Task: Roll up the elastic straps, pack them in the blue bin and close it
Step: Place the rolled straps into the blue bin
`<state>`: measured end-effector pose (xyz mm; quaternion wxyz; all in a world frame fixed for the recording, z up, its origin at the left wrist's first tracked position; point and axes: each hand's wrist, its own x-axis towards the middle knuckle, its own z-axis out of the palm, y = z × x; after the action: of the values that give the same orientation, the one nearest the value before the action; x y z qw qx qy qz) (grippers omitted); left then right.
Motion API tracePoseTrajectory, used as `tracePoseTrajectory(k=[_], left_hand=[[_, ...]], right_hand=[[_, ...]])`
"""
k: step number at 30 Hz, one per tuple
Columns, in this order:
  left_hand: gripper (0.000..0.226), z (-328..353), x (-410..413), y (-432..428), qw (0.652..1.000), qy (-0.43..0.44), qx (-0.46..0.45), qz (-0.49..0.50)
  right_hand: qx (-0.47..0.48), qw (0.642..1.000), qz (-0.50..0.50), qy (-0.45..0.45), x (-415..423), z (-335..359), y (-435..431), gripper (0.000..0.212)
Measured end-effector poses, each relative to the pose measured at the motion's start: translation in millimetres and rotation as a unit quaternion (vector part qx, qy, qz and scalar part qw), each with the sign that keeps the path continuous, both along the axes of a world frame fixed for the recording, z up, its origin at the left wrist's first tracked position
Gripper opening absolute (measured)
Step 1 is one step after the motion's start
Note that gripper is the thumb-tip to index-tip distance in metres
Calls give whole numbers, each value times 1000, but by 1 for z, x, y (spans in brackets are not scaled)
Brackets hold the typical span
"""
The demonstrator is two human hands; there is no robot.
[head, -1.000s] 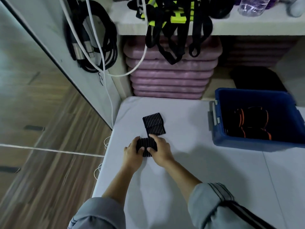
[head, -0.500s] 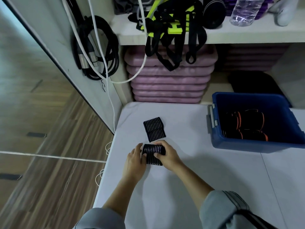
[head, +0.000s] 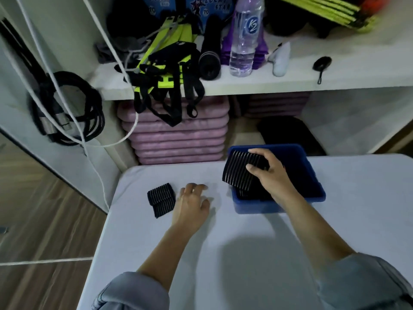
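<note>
Black strap (head: 240,173) in right hand (head: 272,177) over blue bin (head: 257,209); left hand (head: 193,204) relaxed

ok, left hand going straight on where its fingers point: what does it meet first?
Way looks free: left hand points across bare table, between the black strap and the blue bin. Past the edge, probably the pink mats.

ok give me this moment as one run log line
right hand: holds rolled strap over bin | left hand: open, beside second strap on table | bin: lid off | step: packing
</note>
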<state>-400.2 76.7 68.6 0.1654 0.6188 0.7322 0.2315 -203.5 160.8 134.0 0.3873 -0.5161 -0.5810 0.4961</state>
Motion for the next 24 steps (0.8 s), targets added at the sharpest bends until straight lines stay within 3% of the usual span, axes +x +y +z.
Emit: tracePoseTrajectory(k=[7, 13, 18, 24], left_hand=[[38, 7, 50, 49, 999, -23, 21, -7], [38, -5, 67, 65, 999, -36, 4, -2], [38, -10, 75, 68, 999, -49, 1, -8], [38, -13, 76, 68, 998, -59, 19, -12]], right_hand=[[3, 999, -42, -19, 55, -12, 48, 34], [-30, 991, 52, -122, 57, -64, 69, 36], [-69, 980, 126, -140, 50, -86, 75, 39], [-122, 950, 218, -189, 50, -92, 72, 27]])
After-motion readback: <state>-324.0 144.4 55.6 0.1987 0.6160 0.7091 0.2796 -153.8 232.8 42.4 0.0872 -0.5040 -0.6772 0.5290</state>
